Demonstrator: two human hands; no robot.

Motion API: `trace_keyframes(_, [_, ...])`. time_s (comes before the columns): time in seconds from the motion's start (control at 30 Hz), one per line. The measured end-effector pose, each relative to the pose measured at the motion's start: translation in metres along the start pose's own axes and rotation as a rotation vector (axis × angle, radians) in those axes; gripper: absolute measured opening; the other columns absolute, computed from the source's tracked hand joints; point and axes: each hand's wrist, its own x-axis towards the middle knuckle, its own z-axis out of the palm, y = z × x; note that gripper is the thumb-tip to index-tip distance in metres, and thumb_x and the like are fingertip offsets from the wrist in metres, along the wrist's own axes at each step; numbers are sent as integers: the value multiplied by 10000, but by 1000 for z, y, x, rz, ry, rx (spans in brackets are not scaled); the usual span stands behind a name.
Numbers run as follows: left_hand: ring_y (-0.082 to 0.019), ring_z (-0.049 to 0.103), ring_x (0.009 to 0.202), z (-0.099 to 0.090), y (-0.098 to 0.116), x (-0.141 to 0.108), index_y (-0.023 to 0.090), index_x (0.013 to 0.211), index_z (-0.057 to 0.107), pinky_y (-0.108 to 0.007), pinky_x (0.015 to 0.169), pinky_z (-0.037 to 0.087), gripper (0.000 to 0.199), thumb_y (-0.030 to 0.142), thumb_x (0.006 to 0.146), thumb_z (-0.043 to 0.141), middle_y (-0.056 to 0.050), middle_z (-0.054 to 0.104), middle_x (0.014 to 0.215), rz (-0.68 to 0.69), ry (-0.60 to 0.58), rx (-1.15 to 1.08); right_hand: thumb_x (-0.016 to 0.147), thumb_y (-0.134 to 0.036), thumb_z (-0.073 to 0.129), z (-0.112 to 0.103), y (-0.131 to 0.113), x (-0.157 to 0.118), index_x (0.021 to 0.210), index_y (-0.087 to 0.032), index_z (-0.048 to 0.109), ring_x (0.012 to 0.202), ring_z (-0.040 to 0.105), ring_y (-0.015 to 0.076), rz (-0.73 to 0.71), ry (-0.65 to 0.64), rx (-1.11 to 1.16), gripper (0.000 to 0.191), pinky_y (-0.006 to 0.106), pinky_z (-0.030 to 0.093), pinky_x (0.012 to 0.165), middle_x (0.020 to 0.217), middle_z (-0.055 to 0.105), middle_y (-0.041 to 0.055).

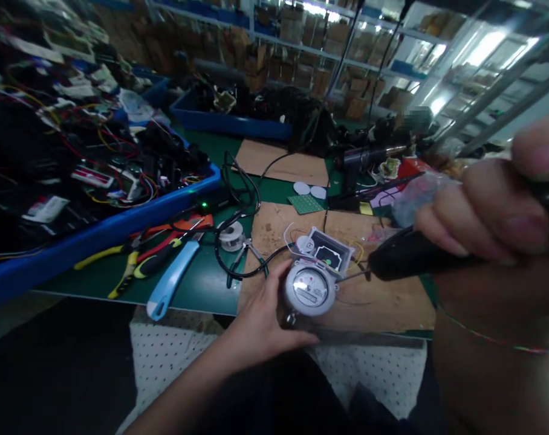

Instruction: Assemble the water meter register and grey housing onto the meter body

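A grey round meter [309,290] with a glass-faced dial stands near the front edge of the bench, on a sheet of cardboard. My left hand [268,308] curls around its left and lower side, thumb and fingers gripping the body. A black-handled screwdriver [406,254] is wrapped in the fingers of my right hand [483,211], close to the camera. Its thin shaft reaches left to the right side of the meter, by a small lug. Just behind the meter lies an opened grey box [331,251] with loose thin wires.
Pliers [132,266], a blue-handled tool [172,281], a wire spool [231,235] and small cutters [247,257] lie left on the green bench. A green circuit board [305,204] and white discs sit behind. Blue bins [165,208] of wired parts flank the left.
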Motion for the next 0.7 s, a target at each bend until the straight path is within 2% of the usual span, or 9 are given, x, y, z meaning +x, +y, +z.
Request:
trace_keyframes(0.1, [-357,444,1441,18,9,-1,244,1564,195,-556,1173,422,1186,458,651,921,-168,423,1571,28,202,87,904,-734,526,11,-1,-11,740,-240,522,358,256,90,-43,86,367,520,286,219,340,477,315,-73])
trace_keyframes(0.13, [-355,446,1440,24,11,-1,231,1567,194,-553,1175,423,1170,439,669,914,-176,422,1568,58,257,138,915,-714,516,13,-1,-12,723,-227,525,355,250,81,-38,103,405,523,275,210,342,468,321,-77])
trace_keyframes(0.2, [-338,474,1421,33,14,0,206,1569,203,-528,1159,448,1089,387,732,877,-186,446,1546,134,341,237,960,-568,531,12,1,-13,733,-209,536,367,266,71,-57,157,426,425,255,210,361,477,340,-79])
trace_keyframes(0.3, [-306,544,1361,36,12,3,201,1541,282,-479,1113,500,925,324,796,816,-170,519,1488,210,403,300,956,-356,576,-3,14,-14,789,-186,572,406,322,75,-31,243,394,238,244,246,394,519,388,-65])
trace_keyframes(0.37, [-300,577,1324,32,9,6,219,1510,343,-476,1106,504,878,330,782,821,-147,547,1463,188,397,267,920,-395,655,-17,30,-14,800,-180,583,425,375,82,70,235,286,256,236,298,408,535,439,-55])
trace_keyframes(0.47, [-298,561,1337,18,4,12,241,1481,384,-490,1142,463,882,350,740,849,-121,532,1473,113,336,142,851,-584,727,-34,65,-14,784,-177,581,478,503,106,252,139,-72,438,233,388,455,578,556,-20])
trace_keyframes(0.6, [-300,564,1326,4,-1,24,237,1443,425,-496,1153,438,875,393,706,872,-114,545,1443,32,299,-20,869,-759,578,-43,121,-17,794,-178,616,567,614,172,424,-18,-491,587,270,436,527,653,661,39])
trace_keyframes(0.7, [-302,562,1320,-1,-3,34,231,1421,450,-497,1158,420,856,420,701,872,-111,552,1426,-1,316,-78,878,-740,572,-45,158,-20,958,-181,700,791,696,266,448,-16,-679,580,316,479,642,867,734,100])
